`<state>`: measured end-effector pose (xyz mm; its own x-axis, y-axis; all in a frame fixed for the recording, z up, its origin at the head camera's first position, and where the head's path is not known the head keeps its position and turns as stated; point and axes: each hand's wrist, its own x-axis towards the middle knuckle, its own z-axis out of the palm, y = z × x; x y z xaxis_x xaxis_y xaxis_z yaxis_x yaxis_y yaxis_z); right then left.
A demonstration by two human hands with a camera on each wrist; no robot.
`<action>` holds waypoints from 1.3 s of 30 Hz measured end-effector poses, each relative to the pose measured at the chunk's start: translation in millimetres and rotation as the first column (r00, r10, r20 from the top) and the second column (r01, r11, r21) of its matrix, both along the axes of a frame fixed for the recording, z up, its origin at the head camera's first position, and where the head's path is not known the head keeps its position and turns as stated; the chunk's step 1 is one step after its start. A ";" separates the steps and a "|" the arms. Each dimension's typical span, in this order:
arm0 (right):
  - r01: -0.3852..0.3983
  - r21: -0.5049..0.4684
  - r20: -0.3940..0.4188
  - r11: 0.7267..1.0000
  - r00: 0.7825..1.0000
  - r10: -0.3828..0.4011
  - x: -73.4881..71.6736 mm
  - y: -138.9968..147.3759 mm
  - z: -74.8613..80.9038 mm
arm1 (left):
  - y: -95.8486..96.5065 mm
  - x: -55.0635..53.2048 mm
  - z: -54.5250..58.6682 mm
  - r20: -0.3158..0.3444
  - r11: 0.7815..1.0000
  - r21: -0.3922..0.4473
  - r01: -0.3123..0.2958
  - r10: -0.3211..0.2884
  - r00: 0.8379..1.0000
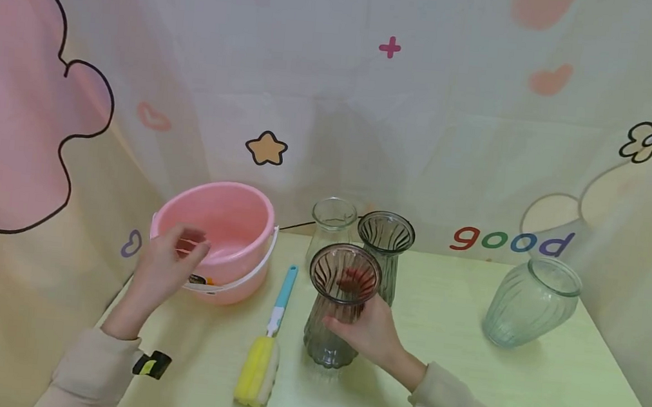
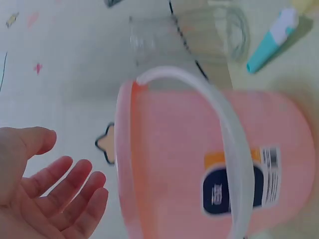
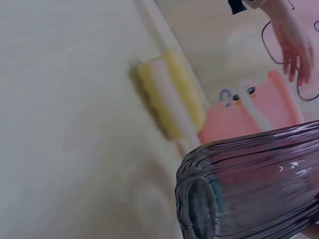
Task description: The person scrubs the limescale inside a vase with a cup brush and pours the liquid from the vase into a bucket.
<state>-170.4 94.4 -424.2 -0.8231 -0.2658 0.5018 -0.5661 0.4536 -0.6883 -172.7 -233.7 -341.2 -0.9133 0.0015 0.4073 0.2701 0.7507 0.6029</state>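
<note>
- Fingers of the right hand (image 1: 375, 331) curl round the waist of a ribbed dark vase (image 1: 328, 343), thumb across its near side; the vase stands roughly upright, flared mouth up, and its underside shows in the right wrist view.
- Fingers of the left hand (image 1: 166, 261) bend loosely and grip nothing, lying fairly close to one another with the thumb apart from them; this hand is at about 10 o'clock from the held vase.
- The left hand is at the near-left rim of a pink bucket (image 1: 242, 257), whose white handle (image 2: 237, 144) hangs down across the front over a label (image 2: 214, 189).
- From the held vase, a bottle brush (image 1: 259, 366) lies at 8 to 9 o'clock, its yellow-and-white sponge end toward the person and its blue grip pointing to 1 o'clock.
- Just behind, at 12 o'clock, stands a clear glass vase (image 1: 323, 235), partly hidden.
- At 1 o'clock stands a second dark vase (image 1: 389, 277), near the clear one.
- Well apart, toward 3 o'clock, is a rounded pale-green vase (image 1: 526, 311) on the table (image 1: 444, 317).
- Beyond, at 12 o'clock, hangs a printed cloth (image 1: 427, 109).
</note>
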 end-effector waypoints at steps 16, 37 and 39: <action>-0.095 0.317 -0.237 0.944 0.955 0.176 -49.3 -57.5 142.1 | -76.1 -20.1 6.5 0.267 0.959 -0.002 -0.283 0.273 0.924; 0.330 0.564 -0.704 0.757 0.671 0.233 -109.0 -104.3 156.2 | -86.9 -41.5 -9.4 0.585 0.845 0.439 -0.304 -0.012 0.811; 0.382 0.580 -0.726 0.720 0.642 0.244 -113.6 -107.3 152.1 | -86.0 -41.1 -9.8 0.582 0.836 0.449 -0.315 -0.006 0.813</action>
